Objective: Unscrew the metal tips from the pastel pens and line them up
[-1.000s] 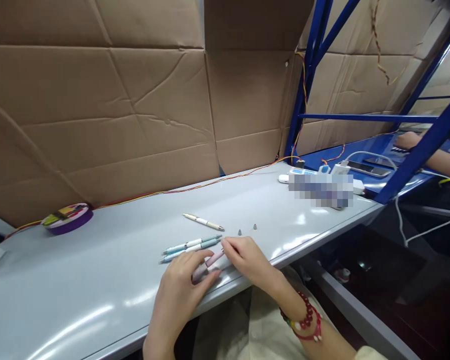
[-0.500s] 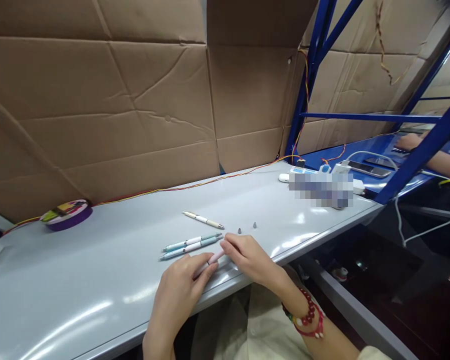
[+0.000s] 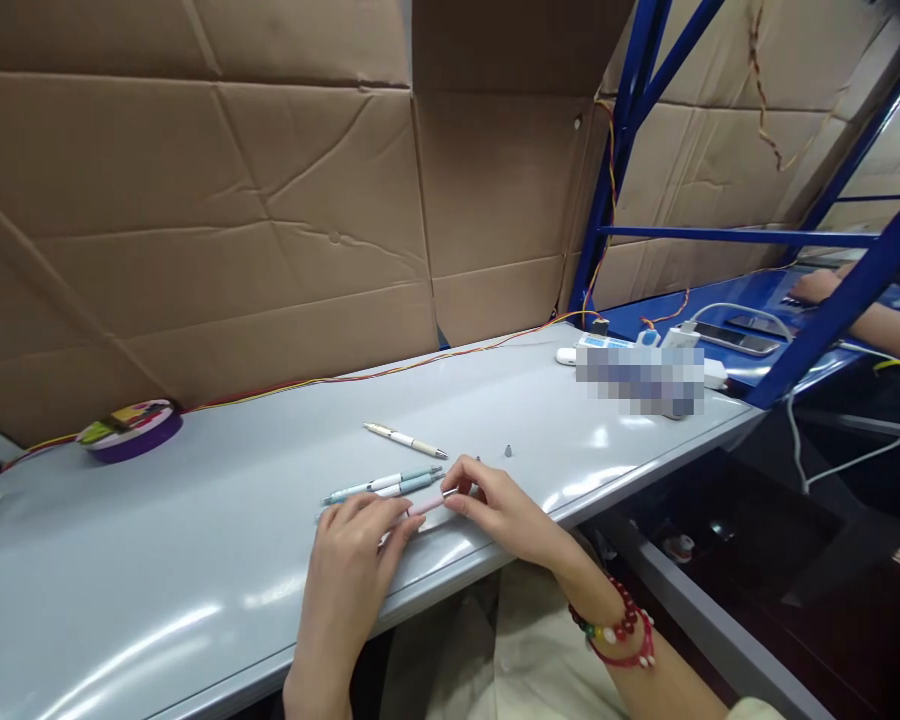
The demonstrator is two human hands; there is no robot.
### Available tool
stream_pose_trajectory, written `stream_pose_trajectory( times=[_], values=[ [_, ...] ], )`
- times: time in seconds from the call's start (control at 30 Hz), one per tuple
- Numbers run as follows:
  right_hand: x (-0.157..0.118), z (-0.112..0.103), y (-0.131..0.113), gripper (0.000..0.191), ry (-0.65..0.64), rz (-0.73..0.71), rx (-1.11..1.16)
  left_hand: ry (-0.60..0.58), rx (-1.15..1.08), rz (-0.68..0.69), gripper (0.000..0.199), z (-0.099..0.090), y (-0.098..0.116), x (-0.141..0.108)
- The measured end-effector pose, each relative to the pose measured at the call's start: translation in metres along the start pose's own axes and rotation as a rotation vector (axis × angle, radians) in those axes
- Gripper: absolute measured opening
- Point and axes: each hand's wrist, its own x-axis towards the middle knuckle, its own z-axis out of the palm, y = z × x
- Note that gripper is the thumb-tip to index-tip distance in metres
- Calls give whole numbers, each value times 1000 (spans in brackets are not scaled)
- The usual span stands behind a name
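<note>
A pink pen [image 3: 426, 504] lies across between my two hands, low over the front of the table. My left hand [image 3: 351, 555] is closed around its rear part, hiding that end. At the silvery tip end, the thumb and fingers of my right hand [image 3: 501, 508] are pinched. Just beyond are two light blue and white pens [image 3: 384, 484], side by side and partly behind my left hand. Farther back rests a cream and white pen [image 3: 405, 440]. One small metal pen tip [image 3: 508, 451] stands on the table; another [image 3: 478, 459] is mostly hidden by my right hand.
A purple roll of tape [image 3: 139, 435] sits at the back left of the grey table [image 3: 217, 500]. Thin wires run along the cardboard wall [image 3: 270, 250]. Back right are a power strip [image 3: 607, 343] and a blurred-out object. Beyond a blue frame, another person's hand [image 3: 816, 287] shows.
My right hand's fingers have shifted at the pen's front end, so the silvery tip shows. My left hand has moved slightly left and covers more of the nearer blue pen.
</note>
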Motion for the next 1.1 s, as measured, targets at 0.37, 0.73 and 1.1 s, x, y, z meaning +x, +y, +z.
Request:
stream_pose_trajectory(
  times=[0.37,0.73,1.1],
  values=[
    [3,13,-3,34,63,89,-293,-233,-91,-229,38,-6,10,2],
    [1,3,-3,5,6,35,11,-262,-51,-205,29,-8,11,2],
    [1,7,-5,26,44,78,-105,-177,16,-147,36,-3,6,1]
  ],
)
